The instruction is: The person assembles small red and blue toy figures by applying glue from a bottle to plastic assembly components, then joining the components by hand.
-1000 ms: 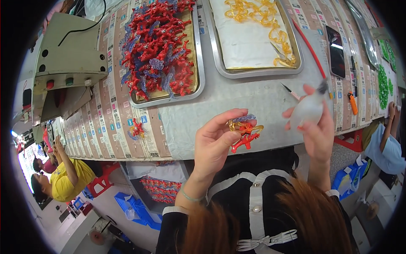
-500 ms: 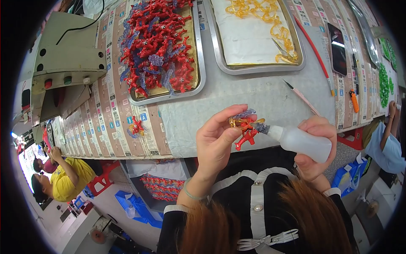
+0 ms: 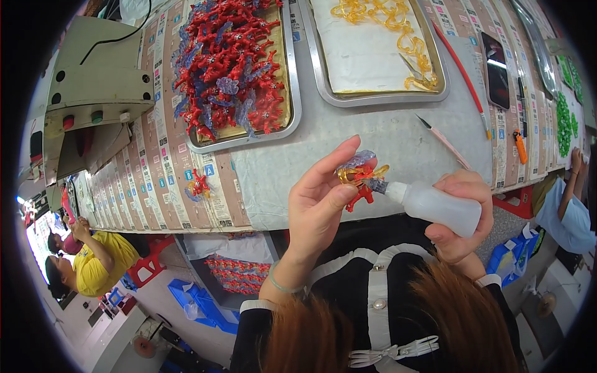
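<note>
You sit at a long table (image 3: 385, 133) covered with grey cloth and strips of printed labels. A beige machine (image 3: 93, 87) with red and green buttons stands at its left end. Beneath the table edge you see a pale floor (image 3: 99, 323), blue plastic bins (image 3: 199, 304) and a red stool (image 3: 152, 264). A person in a yellow shirt (image 3: 99, 267) sits lower left; another in light blue (image 3: 569, 211) sits at right.

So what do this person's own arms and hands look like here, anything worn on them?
Both hands are bare, no gloves. The left hand has a thin pale band round the wrist, above a black sleeve with a white cuff. The right hand shows only a sliver of white cuff at its wrist. No rings are visible. The black garment carries white trim and pearl-like buttons down the front.
</note>
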`<state>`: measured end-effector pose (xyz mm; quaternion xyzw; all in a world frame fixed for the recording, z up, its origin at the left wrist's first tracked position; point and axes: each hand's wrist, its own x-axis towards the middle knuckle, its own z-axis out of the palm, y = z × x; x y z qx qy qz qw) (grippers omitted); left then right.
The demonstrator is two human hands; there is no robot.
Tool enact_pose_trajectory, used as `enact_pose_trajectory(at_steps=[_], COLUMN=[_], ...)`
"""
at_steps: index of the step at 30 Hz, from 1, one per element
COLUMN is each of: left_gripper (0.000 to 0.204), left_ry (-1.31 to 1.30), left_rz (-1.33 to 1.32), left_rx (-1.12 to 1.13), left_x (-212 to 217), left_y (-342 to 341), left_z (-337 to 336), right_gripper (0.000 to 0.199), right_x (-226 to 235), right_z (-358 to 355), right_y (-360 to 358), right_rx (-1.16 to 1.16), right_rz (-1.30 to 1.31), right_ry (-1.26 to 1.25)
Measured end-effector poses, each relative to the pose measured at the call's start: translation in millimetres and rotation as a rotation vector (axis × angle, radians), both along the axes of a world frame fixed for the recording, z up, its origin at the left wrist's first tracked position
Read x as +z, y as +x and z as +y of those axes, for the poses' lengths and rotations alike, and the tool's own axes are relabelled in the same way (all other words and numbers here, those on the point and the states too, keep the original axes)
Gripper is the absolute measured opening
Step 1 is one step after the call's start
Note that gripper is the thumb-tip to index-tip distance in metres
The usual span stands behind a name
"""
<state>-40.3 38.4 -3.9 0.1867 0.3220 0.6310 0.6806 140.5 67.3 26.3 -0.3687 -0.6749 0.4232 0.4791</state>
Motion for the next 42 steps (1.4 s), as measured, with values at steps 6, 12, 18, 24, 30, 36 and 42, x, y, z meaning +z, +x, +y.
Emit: enact_pose_trajectory(at_steps=[6,12,18,24,30,36,42], left_gripper=[0.04,0.038,0.037,0.04,0.027,0.031,0.032], left_ry=[-0.026,-0.024,-0.016,-0.047,-0.224,-0.273,-0.269], left_rz=[0.102,0.113,0.106,0.007,0.023,0.053,0.056], left_rx=[0.026,0.023,0.02,0.004,0.044,0.028,0.024], left_x=[0.3,1.1,0.3,3.9,0.6,-3.6,-3.8], left_y=[2.6,2.3,2.9,1.3,-3.1,-3.8,-4.4], left_z=[0.5,1.0,0.4,0.4,0.7,-2.1,-1.8], right_gripper=[0.049,0.05,0.05,0.05,0.048,0.042,0.039], right_x=[0.7,4.2,2.7,2.2,0.0,-0.3,0.2], right_z=[0.9,1.5,-0.5,1.3,-2.0,-0.7,-0.5], right_y=[0.3,-0.1,1.0,1.6,3.8,4.1,1.2], right_rx=[0.008,0.025,0.022,0.014,-0.145,-0.111,-0.096], right_rz=[-0.076,-0.142,-0.116,-0.097,0.196,0.1,0.104], right_ry=[0.028,0.104,0.085,0.012,-0.13,-0.172,-0.175])
